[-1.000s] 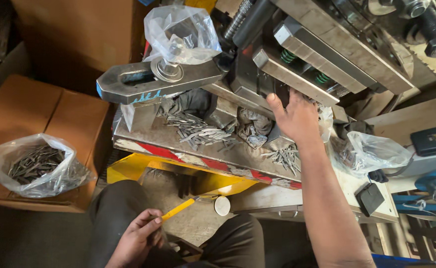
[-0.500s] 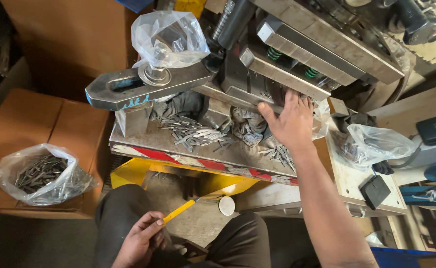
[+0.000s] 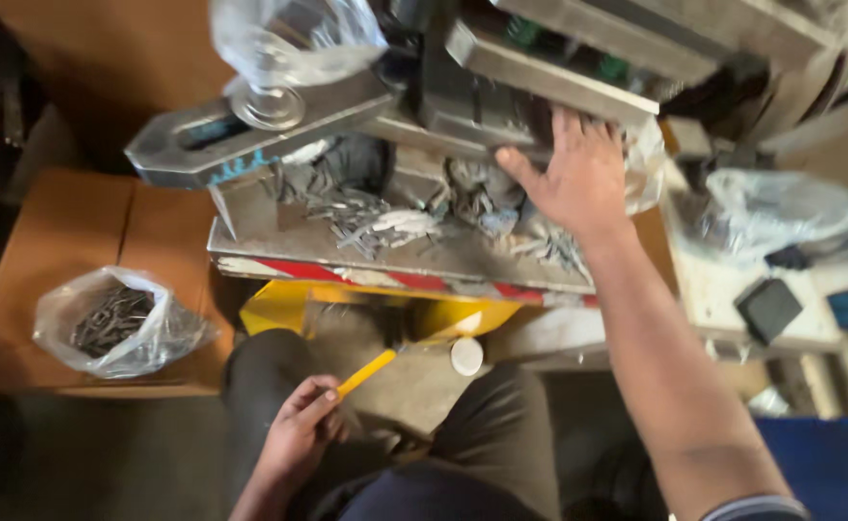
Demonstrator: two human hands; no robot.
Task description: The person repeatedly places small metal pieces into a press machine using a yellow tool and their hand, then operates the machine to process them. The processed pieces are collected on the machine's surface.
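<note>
Our right hand (image 3: pixel 578 178) was spread wide, fingers splayed and palm down, pressed against the lower edge of the grey metal press block (image 3: pixel 487 106); it gripped nothing, and seemed placed there to reach the work area under the tooling. Just below it lay the scattered small metal pieces (image 3: pixel 376 222) on the steel tray (image 3: pixel 279 241), which slopes toward us, probably so the parts slide within reach. Our left hand (image 3: pixel 294 434) rested low by our knee, fingers closed around a yellow-handled tool (image 3: pixel 366 371) whose tip pointed up toward the tray, kept ready but out of the way. To our left, well apart, a clear plastic bag of metal parts (image 3: pixel 115 323) sat open on a cardboard box (image 3: pixel 48 241), handy for collecting.
</note>
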